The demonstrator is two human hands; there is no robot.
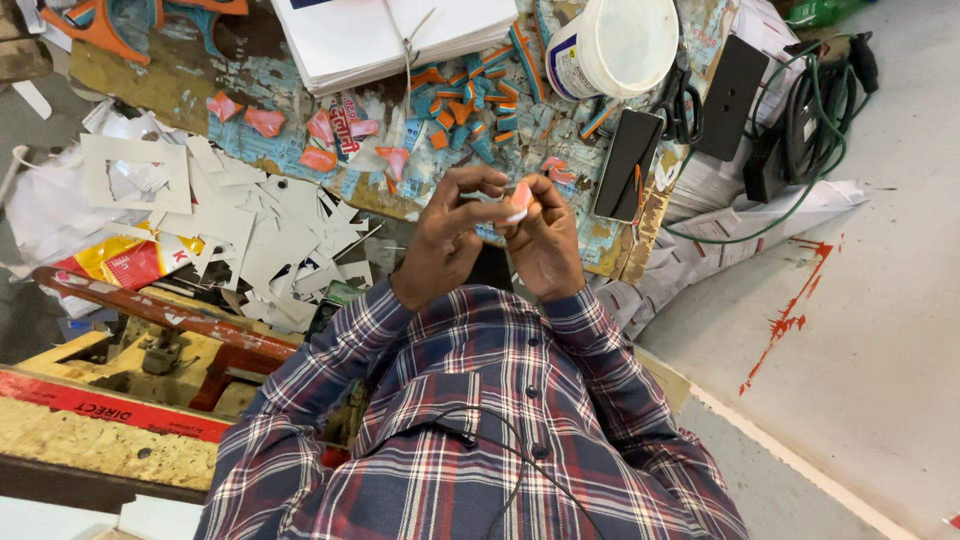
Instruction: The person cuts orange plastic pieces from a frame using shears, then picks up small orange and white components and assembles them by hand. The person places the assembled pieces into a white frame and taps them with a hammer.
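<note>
I hold my two hands close together above the near edge of the worktop point(120, 75), fingers curled in, so the small pink-and-white paper piece point(519, 197) sits pinched between them where I can see it. My right hand point(545, 240) grips it at thumb and fingertips; my left hand point(450, 230) closes over its other end, forefinger bent across the top to steady it. Just beyond my hands lie more pink scraps point(320, 140) and a heap of orange and blue cut strips point(470, 105), kept within reach. Farther beyond stands a white tub point(615, 45) beside a stack of white sheets point(390, 35). Scissors point(680, 105) and two black flat cases point(628, 165) lie to the right. White offcuts point(270, 230) are pushed aside to the left.
</note>
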